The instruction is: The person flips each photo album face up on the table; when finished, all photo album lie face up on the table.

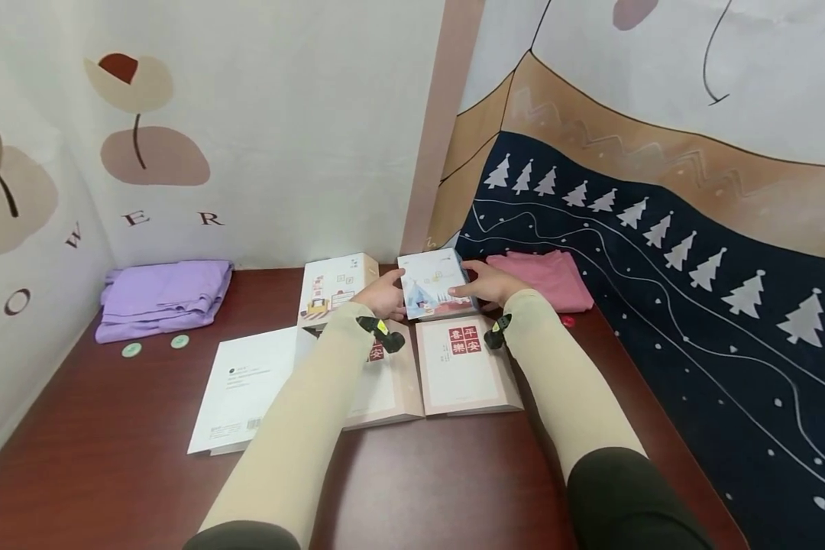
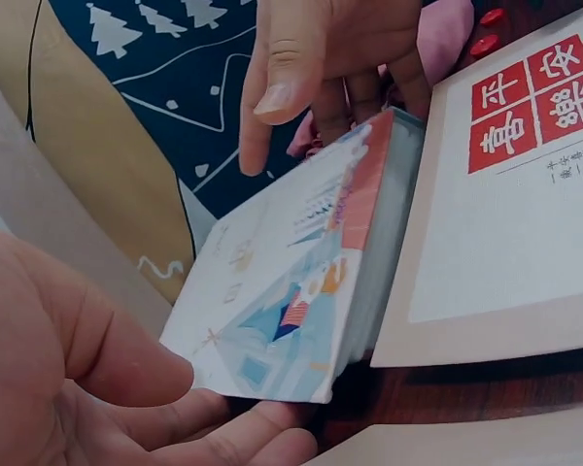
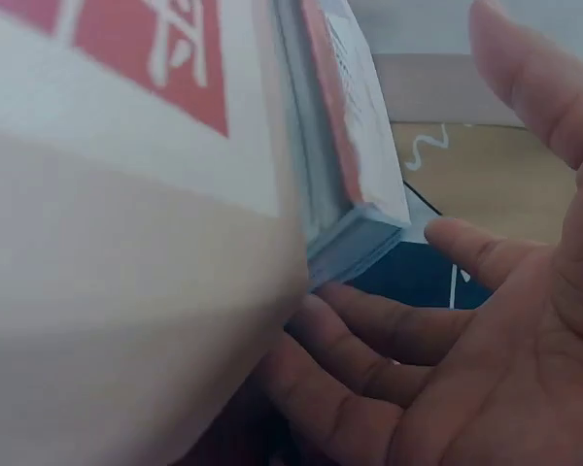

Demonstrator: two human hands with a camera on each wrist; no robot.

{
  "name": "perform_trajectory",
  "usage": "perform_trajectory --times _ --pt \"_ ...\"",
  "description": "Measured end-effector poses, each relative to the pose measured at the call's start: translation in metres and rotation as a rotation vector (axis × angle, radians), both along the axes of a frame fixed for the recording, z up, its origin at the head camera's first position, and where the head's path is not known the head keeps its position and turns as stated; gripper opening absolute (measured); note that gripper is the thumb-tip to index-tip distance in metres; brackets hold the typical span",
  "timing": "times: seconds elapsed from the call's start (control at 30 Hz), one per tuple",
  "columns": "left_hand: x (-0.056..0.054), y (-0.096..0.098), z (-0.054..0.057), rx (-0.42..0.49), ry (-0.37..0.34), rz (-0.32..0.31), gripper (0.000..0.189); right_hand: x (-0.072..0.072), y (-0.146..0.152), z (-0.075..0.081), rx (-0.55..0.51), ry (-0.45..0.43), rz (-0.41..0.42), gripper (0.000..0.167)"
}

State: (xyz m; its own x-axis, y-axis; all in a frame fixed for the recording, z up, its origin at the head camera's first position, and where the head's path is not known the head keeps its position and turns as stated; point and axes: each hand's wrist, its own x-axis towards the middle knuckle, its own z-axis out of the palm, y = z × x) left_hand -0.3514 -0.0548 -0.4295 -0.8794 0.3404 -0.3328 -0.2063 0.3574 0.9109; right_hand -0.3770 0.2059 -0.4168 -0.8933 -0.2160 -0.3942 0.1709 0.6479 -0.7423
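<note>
A thick white book (image 1: 431,283) with a blue tent picture on its cover lies at the back, between both hands. My left hand (image 1: 383,295) is at its left side. In the left wrist view, the left thumb is at the cover's corner, with the fingers (image 2: 257,432) along the lower edge. My right hand (image 1: 491,284) is at the other side, its fingers loosely extended near the book's corner and its thumb held apart from them in the right wrist view. Just in front lies a book with red Chinese characters (image 1: 464,374); a similar book (image 1: 385,389) is partly hidden by the left arm.
A white book with a yellow vehicle picture (image 1: 333,286) is left of the left hand. A white book (image 1: 254,382) lies farther left. Folded purple cloth (image 1: 168,298), green buttons (image 1: 179,341), pink cloth (image 1: 550,279) and red buttons (image 1: 567,321) lie near the curtained walls.
</note>
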Motion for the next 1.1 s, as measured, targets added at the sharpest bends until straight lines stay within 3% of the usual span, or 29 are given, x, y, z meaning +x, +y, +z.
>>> perform_trajectory --times 0.27,0.53,0.9,1.1 --pt "0.001 0.002 0.000 0.016 -0.004 0.018 0.077 -0.004 -0.004 0.001 0.030 0.021 0.017 0.087" --pt "-0.002 0.003 -0.003 0.007 -0.001 0.038 0.079 -0.009 -0.002 -0.001 -0.056 -0.037 -0.035 0.072" --pt "-0.001 0.011 -0.001 0.120 -0.062 0.111 0.078 -0.008 0.003 -0.009 -0.150 -0.080 -0.118 0.072" --pt "-0.001 0.010 0.002 0.087 -0.066 0.102 0.079 -0.005 0.000 -0.005 -0.124 -0.068 -0.120 0.070"
